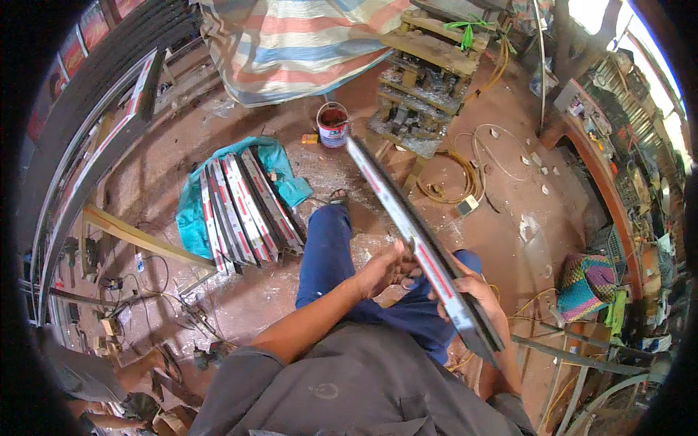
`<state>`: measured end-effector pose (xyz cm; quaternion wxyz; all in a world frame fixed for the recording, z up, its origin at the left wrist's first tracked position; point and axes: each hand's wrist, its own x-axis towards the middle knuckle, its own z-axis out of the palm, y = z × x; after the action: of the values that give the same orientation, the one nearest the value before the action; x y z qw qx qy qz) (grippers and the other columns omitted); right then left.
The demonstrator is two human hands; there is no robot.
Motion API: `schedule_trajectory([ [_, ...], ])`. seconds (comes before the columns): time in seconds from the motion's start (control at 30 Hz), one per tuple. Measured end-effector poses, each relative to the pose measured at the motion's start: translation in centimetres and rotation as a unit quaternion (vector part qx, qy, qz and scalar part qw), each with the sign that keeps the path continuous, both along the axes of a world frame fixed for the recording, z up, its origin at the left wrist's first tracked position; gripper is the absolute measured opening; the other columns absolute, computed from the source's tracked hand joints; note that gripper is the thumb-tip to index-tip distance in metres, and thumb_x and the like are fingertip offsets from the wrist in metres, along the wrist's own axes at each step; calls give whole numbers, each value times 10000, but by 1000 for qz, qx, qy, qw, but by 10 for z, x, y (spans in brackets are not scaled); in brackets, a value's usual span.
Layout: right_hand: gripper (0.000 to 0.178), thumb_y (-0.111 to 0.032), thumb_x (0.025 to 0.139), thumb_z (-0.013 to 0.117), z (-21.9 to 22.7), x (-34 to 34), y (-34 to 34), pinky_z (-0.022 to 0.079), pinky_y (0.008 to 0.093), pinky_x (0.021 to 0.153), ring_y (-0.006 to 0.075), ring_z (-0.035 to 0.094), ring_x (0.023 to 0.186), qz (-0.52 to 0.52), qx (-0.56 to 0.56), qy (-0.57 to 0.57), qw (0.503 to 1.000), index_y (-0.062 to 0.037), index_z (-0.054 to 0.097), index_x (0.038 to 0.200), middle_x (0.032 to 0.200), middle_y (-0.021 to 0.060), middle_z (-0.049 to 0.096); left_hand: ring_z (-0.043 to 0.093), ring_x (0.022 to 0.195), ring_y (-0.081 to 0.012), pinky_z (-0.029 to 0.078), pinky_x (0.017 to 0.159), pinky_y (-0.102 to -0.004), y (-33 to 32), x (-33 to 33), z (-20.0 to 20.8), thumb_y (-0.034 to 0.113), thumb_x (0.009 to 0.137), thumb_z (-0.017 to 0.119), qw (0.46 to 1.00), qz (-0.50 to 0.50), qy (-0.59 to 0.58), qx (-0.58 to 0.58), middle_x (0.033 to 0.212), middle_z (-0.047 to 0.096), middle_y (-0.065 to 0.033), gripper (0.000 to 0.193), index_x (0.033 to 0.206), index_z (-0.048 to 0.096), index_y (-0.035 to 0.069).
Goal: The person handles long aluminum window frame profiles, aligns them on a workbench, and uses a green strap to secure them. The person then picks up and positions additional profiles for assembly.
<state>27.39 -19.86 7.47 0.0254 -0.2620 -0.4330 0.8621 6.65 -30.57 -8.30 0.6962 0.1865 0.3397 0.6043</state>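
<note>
A long dark metal bar, faced with white-and-red film along one side, slants across in front of my body. Its far end points toward a bucket, and its near end reaches my right forearm. My right hand is wrapped around the lower part of the bar. Beside the bar's left edge is my left hand, palm turned toward it, fingers loosely bent and apart. Whether its fingertips touch the bar is hard to make out. Several similar bars lie side by side on a teal cloth to the left.
A bucket stands ahead, with a small orange box next to it. Wooden pallets are stacked beyond. A yellow hose coils on the floor. At right sits a woven basket; long dark profiles line the left.
</note>
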Motion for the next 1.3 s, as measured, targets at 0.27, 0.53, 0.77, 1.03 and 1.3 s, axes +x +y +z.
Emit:
schedule_trajectory([
  [0.27,611,-397,1068,553,-76,-52,6,564,329,866,233,715,967,-73,148,28,986,-12,466,1534,1232,159,688,681,973,-357,554,901,-514,8,-89,11,591,852,658,942,321,-69,-61,1039,706,-181,632,1144,631,31],
  [0.53,513,-359,1025,646,-190,40,65,542,279,750,152,684,871,-254,263,-200,909,-12,589,1398,1042,63,706,677,857,-361,569,832,-479,-57,-222,-12,507,856,656,914,386,-83,-95,898,681,-203,556,1018,644,-24],
  [0.77,379,-389,1000,667,-195,38,84,497,266,545,163,649,614,-418,113,-238,869,-73,659,1208,883,63,699,698,790,-384,603,766,-513,-131,-299,-66,428,867,621,844,461,-35,-273,900,694,-227,505,1078,623,-31],
  [1.03,260,-350,1020,613,-203,18,90,417,263,426,152,585,494,-443,156,-282,837,-108,651,1108,751,51,639,638,615,-234,541,562,-381,-212,-342,-178,204,804,696,746,468,204,-428,766,652,-94,264,972,656,4],
  [1.3,253,-347,1018,605,-213,-14,109,405,242,431,112,482,466,-430,182,-342,816,-112,633,1109,723,33,595,613,638,-201,521,575,-361,-231,-342,-243,189,820,668,801,486,73,-343,811,652,-69,302,1052,648,-4],
])
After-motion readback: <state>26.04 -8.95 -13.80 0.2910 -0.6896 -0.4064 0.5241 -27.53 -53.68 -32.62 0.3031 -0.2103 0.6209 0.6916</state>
